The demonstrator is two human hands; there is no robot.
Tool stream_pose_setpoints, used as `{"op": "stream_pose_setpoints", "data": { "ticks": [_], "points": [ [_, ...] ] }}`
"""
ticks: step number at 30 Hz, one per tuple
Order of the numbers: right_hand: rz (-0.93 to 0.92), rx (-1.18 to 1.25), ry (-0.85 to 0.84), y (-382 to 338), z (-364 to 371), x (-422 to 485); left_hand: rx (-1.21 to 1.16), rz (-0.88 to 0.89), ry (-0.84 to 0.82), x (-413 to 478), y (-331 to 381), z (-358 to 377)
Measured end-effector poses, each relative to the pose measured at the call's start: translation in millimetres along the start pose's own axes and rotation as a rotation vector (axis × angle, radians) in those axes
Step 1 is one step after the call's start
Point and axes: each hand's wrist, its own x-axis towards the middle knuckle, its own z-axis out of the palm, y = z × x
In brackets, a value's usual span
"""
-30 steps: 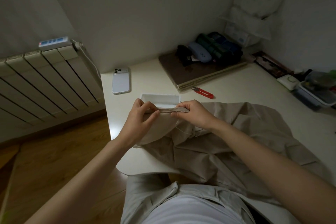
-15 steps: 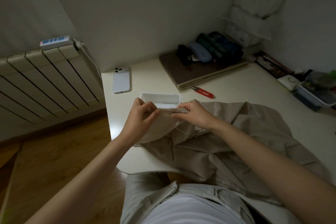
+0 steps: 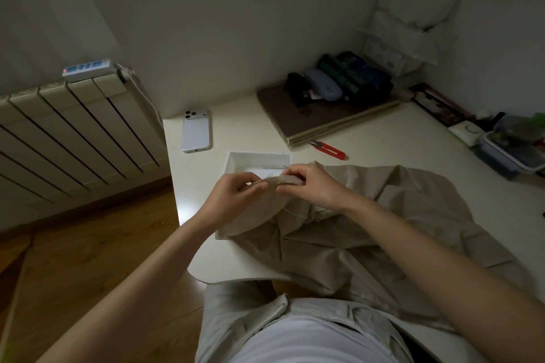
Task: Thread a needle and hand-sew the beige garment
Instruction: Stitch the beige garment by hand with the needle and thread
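Beige garment (image 3: 368, 230) lies spread over the white table (image 3: 398, 141), with its folded edge raised just in front of a white tray (image 3: 236, 158). We see the left hand (image 3: 236, 194) pinching that edge between thumb and curled fingers. The right hand (image 3: 314, 186) pinches it close beside. A pale thread (image 3: 295, 211) dangles beneath.

White desk (image 3: 398, 138): white phone (image 3: 196, 134) face down near left edge; blue glasses case (image 3: 323, 88) on brown pad (image 3: 312, 122) at back. Radiator (image 3: 73, 132) beside desk, power strip (image 3: 87, 69) on top.
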Motion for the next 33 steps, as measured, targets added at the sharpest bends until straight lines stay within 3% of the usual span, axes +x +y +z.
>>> {"op": "stream_pose_setpoints", "data": {
  "ticks": [5, 9, 16, 33],
  "points": [
    [0.084, -0.074, 0.163, -8, -6, 0, -0.053, -0.059, 0.065, 3, -4, -4],
    [-0.005, -0.058, 0.260, -16, -1, -4, -0.110, -0.095, 0.090, 4, -2, -6],
    [-0.120, -0.067, 0.160, -20, 14, -12, -0.160, -0.045, 0.110, 3, 1, -4],
    [-0.052, -0.101, 0.118, -18, 25, -9, -0.130, 0.047, 0.135, -2, 0, -2]
  ]
}}
